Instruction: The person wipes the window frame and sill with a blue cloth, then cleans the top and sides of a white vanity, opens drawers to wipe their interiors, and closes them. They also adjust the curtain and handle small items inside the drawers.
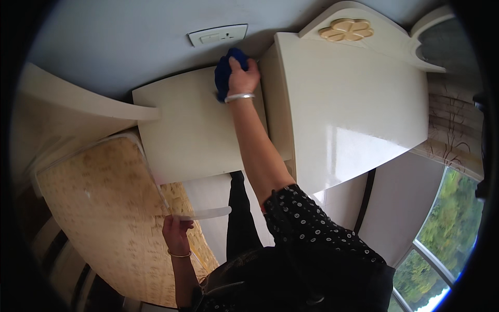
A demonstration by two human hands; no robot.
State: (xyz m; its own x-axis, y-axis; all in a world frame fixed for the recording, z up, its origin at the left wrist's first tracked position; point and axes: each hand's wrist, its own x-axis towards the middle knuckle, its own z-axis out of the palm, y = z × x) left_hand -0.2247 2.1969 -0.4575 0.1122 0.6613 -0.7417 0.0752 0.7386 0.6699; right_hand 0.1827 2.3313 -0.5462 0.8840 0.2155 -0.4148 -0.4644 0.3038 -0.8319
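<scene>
My right hand (243,78), with a silver bangle at its wrist, presses a blue cloth (224,76) onto the back of a low cream cabinet top (187,128), close to the wall. Lower left, my left hand (177,234) holds a thin whitish translucent strip (206,213) by one end; the strip points right, above the floor. What exactly the strip is, I cannot tell. A wall plate with a switch and socket (218,36) sits just above the cloth.
A taller glossy cream desk top (351,101) with a flower ornament (347,30) adjoins on the right. A stained mattress (105,202) lies at the left, beside a curved cream bed headboard (85,97). A window (448,226) is at the lower right.
</scene>
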